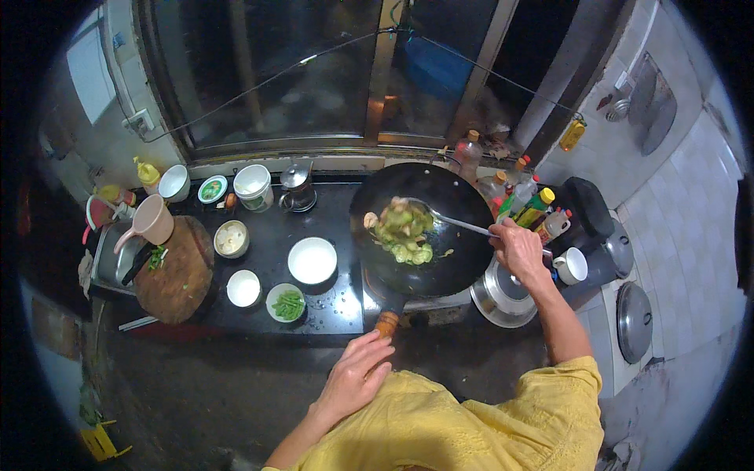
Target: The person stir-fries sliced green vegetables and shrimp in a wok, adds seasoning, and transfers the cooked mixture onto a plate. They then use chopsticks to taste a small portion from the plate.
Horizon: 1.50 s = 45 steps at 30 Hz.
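My right hand (518, 250) grips the long metal handle of a cooking spatula (465, 224). Its blade end is among sliced green vegetables and pale pieces (406, 229), blurred at the top, in the black wok (383, 277). The wok sits over a stove, and its wooden handle (387, 324) points toward me. Beside the end of that handle lies my left hand (356, 374), fingers extended and not wrapped around it. The fingertips overlap the handle's end; whether they touch it I cannot tell.
Left of the wok stand a white bowl (312, 261), a bowl of cut green pieces (286, 303) and a round chopping board (177, 282) with a knife (137, 265). At right are several bottles (536, 206), a steel lid (500, 303) and a white mug (570, 266).
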Each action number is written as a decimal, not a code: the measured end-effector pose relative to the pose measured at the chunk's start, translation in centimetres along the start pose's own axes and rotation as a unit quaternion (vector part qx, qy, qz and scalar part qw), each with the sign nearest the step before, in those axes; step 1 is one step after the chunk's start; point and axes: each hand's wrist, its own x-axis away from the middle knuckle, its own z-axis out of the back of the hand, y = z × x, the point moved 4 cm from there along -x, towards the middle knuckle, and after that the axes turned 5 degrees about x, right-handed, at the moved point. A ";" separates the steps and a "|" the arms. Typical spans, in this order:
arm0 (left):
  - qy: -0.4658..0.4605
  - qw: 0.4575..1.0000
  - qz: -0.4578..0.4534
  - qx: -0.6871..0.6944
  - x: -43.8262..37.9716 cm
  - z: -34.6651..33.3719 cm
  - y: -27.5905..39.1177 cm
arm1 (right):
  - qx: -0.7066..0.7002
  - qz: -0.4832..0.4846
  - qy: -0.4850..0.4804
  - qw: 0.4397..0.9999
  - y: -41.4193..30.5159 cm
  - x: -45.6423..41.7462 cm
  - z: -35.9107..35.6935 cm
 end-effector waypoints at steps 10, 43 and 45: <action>-0.005 1.000 -0.012 0.007 0.2 -0.1 -0.3 | 0.065 0.059 0.011 0.996 -3.6 5.1 2.6; -0.019 1.000 -0.016 -0.011 0.1 -0.1 0.2 | 0.220 0.100 -0.006 0.970 -1.0 6.0 7.0; -0.019 1.000 -0.008 -0.009 0.2 -0.1 0.0 | 0.224 0.112 0.010 0.968 -1.4 4.5 3.9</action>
